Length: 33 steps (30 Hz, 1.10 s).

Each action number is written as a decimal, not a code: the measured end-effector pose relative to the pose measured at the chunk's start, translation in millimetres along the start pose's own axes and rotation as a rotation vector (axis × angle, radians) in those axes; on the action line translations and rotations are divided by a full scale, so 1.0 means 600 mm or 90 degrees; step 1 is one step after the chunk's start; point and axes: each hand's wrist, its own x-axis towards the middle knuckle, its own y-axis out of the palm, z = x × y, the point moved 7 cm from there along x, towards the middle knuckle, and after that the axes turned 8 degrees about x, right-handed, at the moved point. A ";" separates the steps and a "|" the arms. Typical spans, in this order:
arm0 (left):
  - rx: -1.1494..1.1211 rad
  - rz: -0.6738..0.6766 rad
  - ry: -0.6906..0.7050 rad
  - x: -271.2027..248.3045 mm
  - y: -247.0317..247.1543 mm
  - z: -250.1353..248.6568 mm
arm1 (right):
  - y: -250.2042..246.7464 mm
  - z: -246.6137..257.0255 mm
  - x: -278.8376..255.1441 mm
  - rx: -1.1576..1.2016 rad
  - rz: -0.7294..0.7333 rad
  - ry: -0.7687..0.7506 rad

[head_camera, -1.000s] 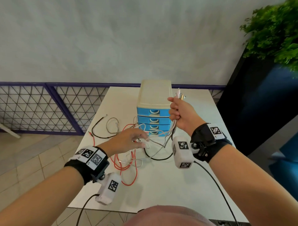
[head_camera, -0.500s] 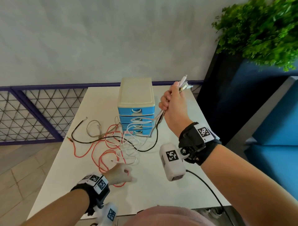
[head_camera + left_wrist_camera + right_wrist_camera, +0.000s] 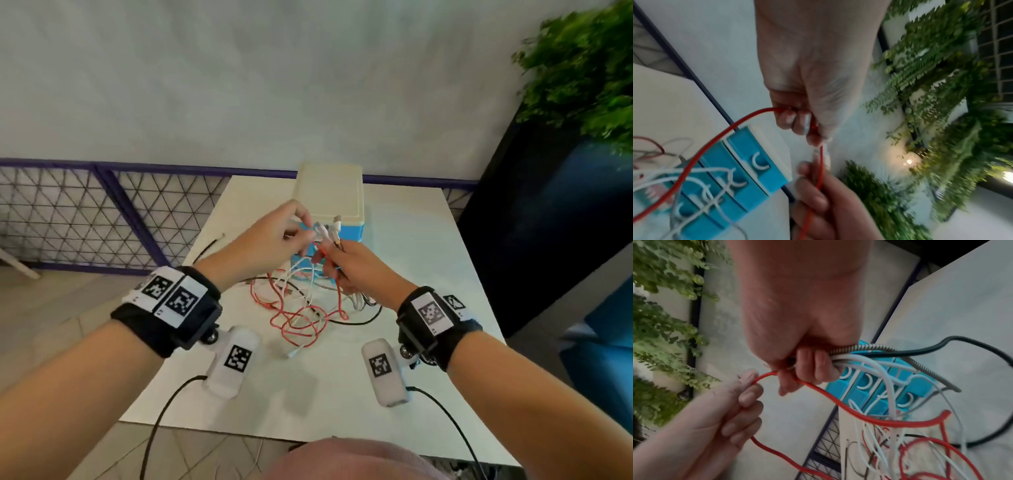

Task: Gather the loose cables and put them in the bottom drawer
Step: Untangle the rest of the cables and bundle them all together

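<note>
My right hand (image 3: pixel 339 263) grips a bundle of cables (image 3: pixel 865 358), white, black, braided and red, with the plug ends (image 3: pixel 331 230) sticking up above the fist. My left hand (image 3: pixel 305 234) pinches the red cable (image 3: pixel 819 164) just beside those plugs, almost touching the right hand (image 3: pixel 828 211). The rest of the cables (image 3: pixel 301 310) hang down in a tangle onto the white table (image 3: pixel 411 274). Behind the hands stands the small drawer unit (image 3: pixel 330 192), cream with blue drawers (image 3: pixel 748 181), all shut. Its bottom drawer is hidden in the head view.
The table's front half (image 3: pixel 308 394) lies below my wrists. A purple mesh railing (image 3: pixel 102 219) runs along the left and back. A dark planter with a green plant (image 3: pixel 582 85) stands to the right of the table.
My left hand has come up from the table's front with the red cable and met the right hand. The right hand has dropped lower, in front of the drawers.
</note>
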 end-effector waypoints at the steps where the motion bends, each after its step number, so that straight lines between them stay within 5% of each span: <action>1: -0.029 -0.018 -0.027 0.002 -0.015 0.007 | -0.003 0.011 0.000 0.040 -0.011 -0.003; 6: -0.174 -0.023 -0.178 -0.025 -0.033 0.085 | -0.073 0.071 0.011 0.243 -0.147 -0.103; 16: 0.044 0.074 -0.234 -0.098 -0.007 0.276 | -0.212 0.056 -0.016 0.365 -0.454 -0.154; 19: 0.092 0.062 -0.249 -0.083 -0.004 0.284 | -0.202 0.053 -0.018 0.342 -0.420 -0.141; 25: 0.223 -0.016 -0.258 -0.046 -0.009 0.259 | -0.125 0.079 -0.001 0.330 -0.204 -0.109; 30: 0.115 -0.256 -0.116 -0.030 -0.010 0.154 | -0.067 0.093 0.008 0.306 -0.129 -0.097; 33: -0.120 -0.127 -0.045 -0.024 0.029 0.070 | -0.043 0.096 0.012 0.283 -0.105 -0.105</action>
